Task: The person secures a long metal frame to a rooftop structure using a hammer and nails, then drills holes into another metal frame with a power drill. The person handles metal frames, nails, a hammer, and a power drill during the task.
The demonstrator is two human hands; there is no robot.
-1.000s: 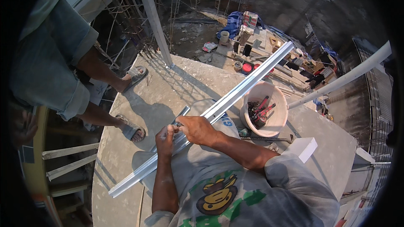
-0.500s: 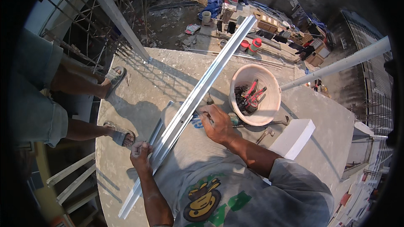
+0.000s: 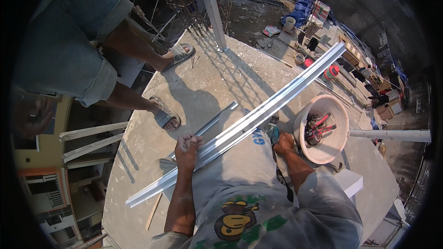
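Observation:
A long silvery metal channel (image 3: 244, 127) lies slantwise across my lap, over my grey trousers. My left hand (image 3: 187, 151) is beside its near edge, thumb and fingertips pinched together; whatever is between them is too small to make out. Down at my right side, my right hand (image 3: 284, 144) is closed at a teal and dark tool (image 3: 272, 133) lying beside the bucket; the tool's kind is partly hidden. The pale round bucket (image 3: 344, 145) holds red-handled pliers (image 3: 320, 121) and dark items. A second, shorter metal channel (image 3: 214, 121) rests under the long one.
A person in denim shorts and sandals (image 3: 181, 54) stands at left near the slab edge. A metal post (image 3: 212, 14) rises at the slab's far edge. A white block (image 3: 349, 182) lies right. Below are red containers (image 3: 331, 72), boxes and a blue tarp (image 3: 302, 11).
My right hand has moved off the channel and down to the teal tool beside the bucket. The view has swung left, so the scene appears shifted right. My left hand stays at the channel.

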